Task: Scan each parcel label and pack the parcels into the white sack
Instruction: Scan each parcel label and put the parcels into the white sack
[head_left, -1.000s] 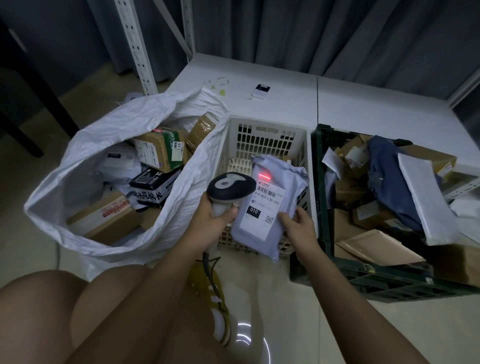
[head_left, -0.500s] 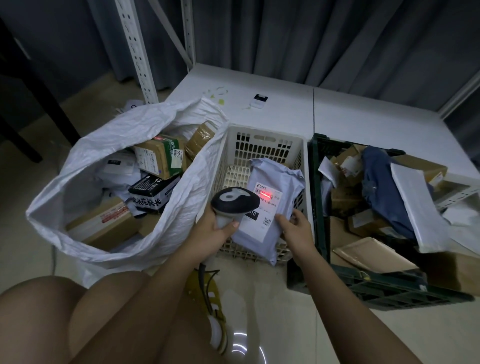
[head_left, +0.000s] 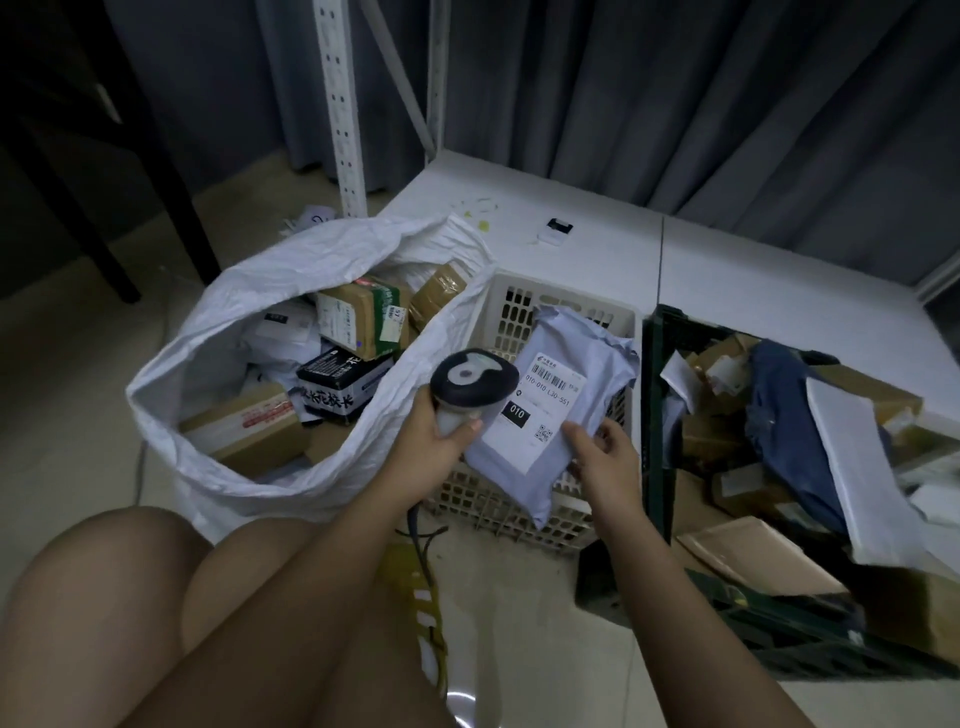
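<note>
left hand (head_left: 436, 441): wrapped round the scanner (head_left: 475, 383) handle
right hand (head_left: 602, 457): pinching the grey mailer (head_left: 558, 410) by its lower edge, label up, over the white basket (head_left: 519, 306)
white sack (head_left: 218, 332): wide open just left, boxes inside
</note>
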